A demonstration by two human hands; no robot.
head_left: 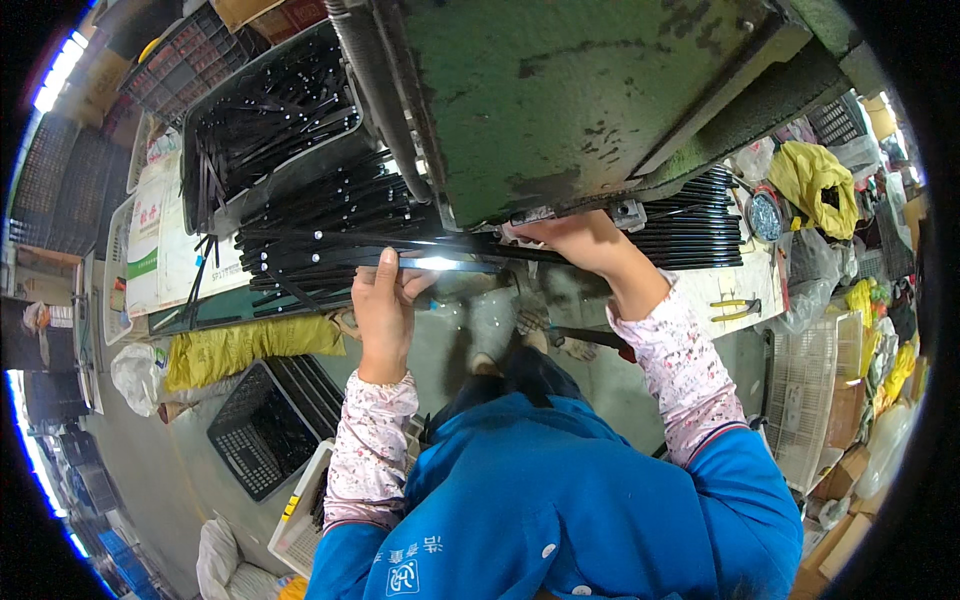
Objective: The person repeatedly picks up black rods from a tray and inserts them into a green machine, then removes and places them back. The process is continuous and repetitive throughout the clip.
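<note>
A long black strip (465, 266), flat and glossy, lies crosswise in front of me and catches the light. My left hand (383, 315) pinches it, thumb on top and fingers beneath. My right hand (585, 240) reaches under the edge of a green machine (540, 110), its fingers curled at the right end of the black piece; the fingertips are partly hidden there. Just behind my left hand, many similar black strips (340, 215) with small round bright spots lie in a loose pile. Beyond my right wrist, black rods (690, 225) lie side by side in a neat row.
A dark bin (345, 135) full of black strips stands at the far left. Yellow-handled pliers (735, 308) and a round tin (764, 215) are on the right. Below left, a black crate (262, 430) sits on the floor near a yellow sack (250, 350). The machine overhangs the work area.
</note>
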